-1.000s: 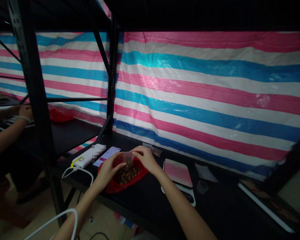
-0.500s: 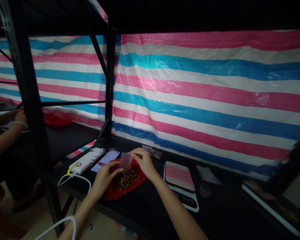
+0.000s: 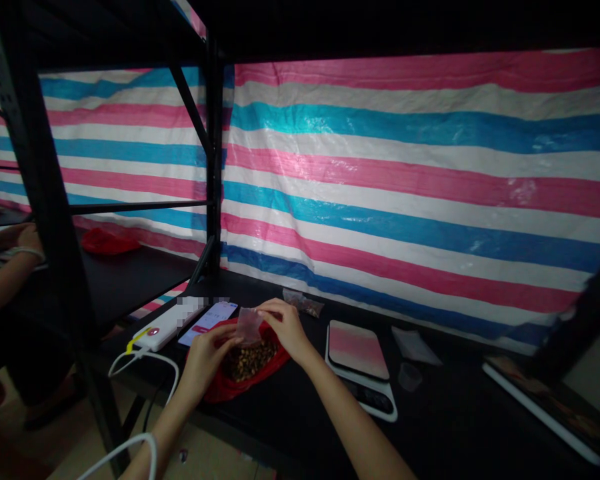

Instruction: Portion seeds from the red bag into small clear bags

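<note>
Two of my hands are up over the black table (image 3: 445, 420), and both are pinching one small clear bag (image 3: 250, 327). My right hand (image 3: 283, 327) has its top right corner between thumb and fingers. My left hand (image 3: 205, 357) has it by the left side, with the thumb low. The small clear bag is up above an open red bag (image 3: 220, 392), which sits on the table. Inside the red bag is a heap of little brown and gold bits (image 3: 253, 361), too small for me to tell what they are. Behind my left hand lies a phone (image 3: 213, 321) with its screen lit, and next to it is a white block (image 3: 165, 328) with a white cord (image 3: 167, 363) at its near end. Past my right hand, near the wall sheet (image 3: 405, 180) with pink, white and blue stripes, lies another little bag (image 3: 307, 305) with bits in it. To the right of my right arm is a white scale (image 3: 357, 353) with a pinkish top. Next to that stand a little see-through cup (image 3: 410, 377) and a flat pale bag (image 3: 416, 347). Far to my left, behind a black post (image 3: 50, 187), I can see somebody else's arm (image 3: 7, 277).
</note>
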Tool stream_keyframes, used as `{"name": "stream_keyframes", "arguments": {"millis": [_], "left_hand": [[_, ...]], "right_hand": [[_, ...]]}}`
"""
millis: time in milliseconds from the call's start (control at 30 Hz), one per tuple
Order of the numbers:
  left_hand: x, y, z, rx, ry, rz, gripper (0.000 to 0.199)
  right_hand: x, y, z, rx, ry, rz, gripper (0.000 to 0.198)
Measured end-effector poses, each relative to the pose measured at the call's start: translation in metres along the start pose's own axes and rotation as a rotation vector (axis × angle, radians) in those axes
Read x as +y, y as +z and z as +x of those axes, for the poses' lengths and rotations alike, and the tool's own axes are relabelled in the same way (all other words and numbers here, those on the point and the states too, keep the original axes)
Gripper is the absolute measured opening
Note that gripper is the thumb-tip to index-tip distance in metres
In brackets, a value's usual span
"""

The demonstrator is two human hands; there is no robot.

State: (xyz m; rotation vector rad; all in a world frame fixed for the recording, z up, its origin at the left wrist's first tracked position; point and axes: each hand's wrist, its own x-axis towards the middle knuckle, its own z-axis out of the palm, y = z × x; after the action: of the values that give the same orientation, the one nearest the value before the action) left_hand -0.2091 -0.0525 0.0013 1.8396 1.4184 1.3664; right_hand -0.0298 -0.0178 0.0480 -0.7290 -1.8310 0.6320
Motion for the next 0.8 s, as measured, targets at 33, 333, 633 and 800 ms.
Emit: {"name": "stream_keyframes", "arguments": {"millis": [33, 333, 633, 800], "left_hand": [[0.000, 0.000, 0.000, 0.014, -0.002, 0.008, 0.026], [-0.011, 0.000, -0.005, 0.067, -0.047, 0.036, 0.022], [-0.012, -0.001, -0.007, 0.156, -0.057, -0.014, 0.027], [-0.011, 0.000, -0.008, 0.154, -0.060, -0.013, 0.026]], "right_hand": [[0.000, 0.000, -0.001, 0.003, -0.003, -0.003, 0.016], [0.008, 0.003, -0.004, 0.053, 0.023, 0.050, 0.021], [0.022, 0.007, -0.021, -0.006, 0.116, -0.077, 0.013], [0.027, 0.009, -0.021, 0.083, 0.166, -0.132, 0.018]]}}
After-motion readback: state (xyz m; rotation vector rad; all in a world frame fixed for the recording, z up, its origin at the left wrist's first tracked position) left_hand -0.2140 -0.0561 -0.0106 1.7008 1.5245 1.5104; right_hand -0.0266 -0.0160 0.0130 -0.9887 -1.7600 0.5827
